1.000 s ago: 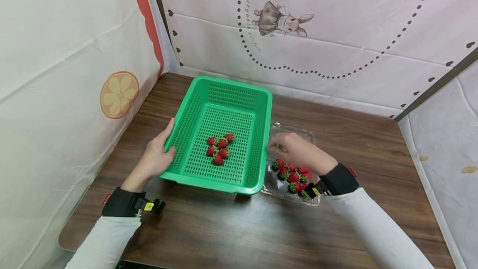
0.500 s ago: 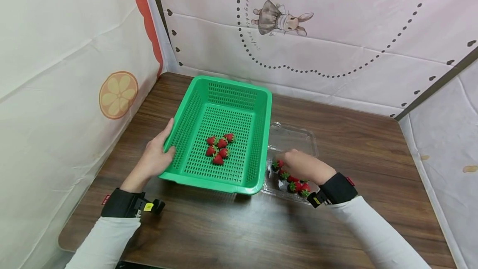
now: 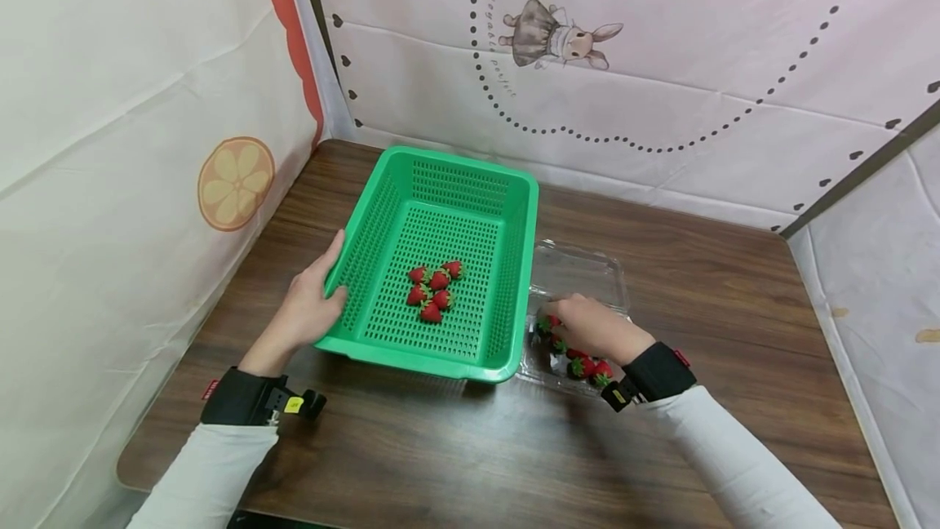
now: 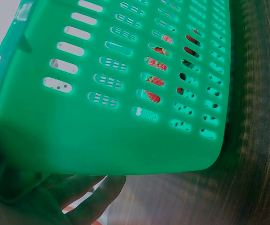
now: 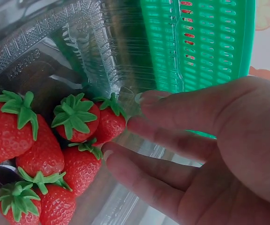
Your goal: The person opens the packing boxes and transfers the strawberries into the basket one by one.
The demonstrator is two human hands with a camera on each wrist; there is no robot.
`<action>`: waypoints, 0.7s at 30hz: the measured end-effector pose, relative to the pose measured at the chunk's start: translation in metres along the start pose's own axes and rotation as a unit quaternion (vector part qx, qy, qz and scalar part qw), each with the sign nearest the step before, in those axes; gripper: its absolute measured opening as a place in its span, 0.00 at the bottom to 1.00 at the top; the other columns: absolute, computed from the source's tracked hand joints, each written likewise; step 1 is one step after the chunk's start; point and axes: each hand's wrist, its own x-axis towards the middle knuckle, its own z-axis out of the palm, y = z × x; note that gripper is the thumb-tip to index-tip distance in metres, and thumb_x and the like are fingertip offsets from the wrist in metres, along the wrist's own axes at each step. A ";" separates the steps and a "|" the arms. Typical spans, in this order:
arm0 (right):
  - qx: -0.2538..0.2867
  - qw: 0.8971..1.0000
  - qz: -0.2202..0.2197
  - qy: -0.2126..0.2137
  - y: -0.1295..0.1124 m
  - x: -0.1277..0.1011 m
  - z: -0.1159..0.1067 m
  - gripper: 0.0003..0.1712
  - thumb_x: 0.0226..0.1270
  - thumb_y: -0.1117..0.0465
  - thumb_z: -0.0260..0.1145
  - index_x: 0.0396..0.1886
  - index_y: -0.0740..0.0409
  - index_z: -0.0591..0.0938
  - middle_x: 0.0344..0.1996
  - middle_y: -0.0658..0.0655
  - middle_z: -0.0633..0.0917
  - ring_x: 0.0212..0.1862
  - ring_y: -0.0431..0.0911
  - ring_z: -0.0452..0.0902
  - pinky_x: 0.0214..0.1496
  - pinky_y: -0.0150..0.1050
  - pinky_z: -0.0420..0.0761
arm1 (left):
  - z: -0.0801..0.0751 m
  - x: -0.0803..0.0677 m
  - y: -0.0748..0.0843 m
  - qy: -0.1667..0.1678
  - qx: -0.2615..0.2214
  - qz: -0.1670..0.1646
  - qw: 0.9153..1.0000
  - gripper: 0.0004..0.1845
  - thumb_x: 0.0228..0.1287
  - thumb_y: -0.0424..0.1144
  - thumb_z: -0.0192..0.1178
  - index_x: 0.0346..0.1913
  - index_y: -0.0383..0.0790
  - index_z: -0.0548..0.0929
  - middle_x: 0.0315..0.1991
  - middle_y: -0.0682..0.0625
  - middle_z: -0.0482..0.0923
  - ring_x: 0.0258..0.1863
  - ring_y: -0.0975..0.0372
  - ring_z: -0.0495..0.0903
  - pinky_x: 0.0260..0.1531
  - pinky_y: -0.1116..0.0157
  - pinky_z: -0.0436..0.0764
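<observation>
My left hand (image 3: 304, 308) grips the left rim of a green perforated plastic basket (image 3: 520, 300), thumb on the inner side. Several red strawberries (image 3: 439, 280) with green leaves lie together on the basket floor. Just right of the basket, my right hand (image 3: 591, 325) reaches into a clear plastic box (image 3: 576, 272) holding several more strawberries (image 3: 580, 367). In the right wrist view, its thumb and fingers are spread at the edge of one strawberry (image 5: 109, 125); the fingertips come close to it, and whether they touch I cannot tell. Nothing is held there.
A brown wood-grain table (image 3: 705, 300) carries everything, with its surface extending right of the box and in front of the basket. White printed cloth (image 3: 661, 39) encloses the back and sides.
My right hand has moved from the basket's right rim down to the strawberries in the clear box, staying there over the last half second. The left hand and basket stay put.
</observation>
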 end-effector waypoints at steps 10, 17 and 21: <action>-0.001 0.999 -0.033 0.023 0.001 0.008 0.008 0.07 0.65 0.71 0.61 0.32 0.59 0.84 0.25 0.51 0.78 0.28 0.40 0.69 0.30 0.34 0.68 | 0.002 0.001 -0.002 -0.002 -0.002 -0.002 1.000 0.44 0.68 0.28 0.46 0.77 0.60 0.35 0.77 0.36 0.46 0.70 0.44 0.58 0.61 0.43 0.64; -0.010 0.999 -0.027 0.016 0.000 0.013 0.011 0.02 0.61 0.65 0.68 0.33 0.59 0.84 0.29 0.53 0.82 0.32 0.43 0.77 0.33 0.36 0.74 | 0.001 0.000 -0.002 0.000 -0.004 -0.006 1.000 0.44 0.68 0.28 0.45 0.76 0.62 0.35 0.77 0.37 0.46 0.65 0.44 0.62 0.58 0.45 0.66; -0.023 0.999 -0.028 0.007 0.001 0.019 0.015 0.13 0.60 0.65 0.68 0.19 0.55 0.76 0.18 0.46 0.70 0.23 0.40 0.63 0.28 0.35 0.63 | 0.001 0.000 -0.003 -0.002 -0.005 -0.005 1.000 0.44 0.68 0.27 0.45 0.76 0.62 0.35 0.77 0.37 0.45 0.68 0.44 0.60 0.59 0.44 0.65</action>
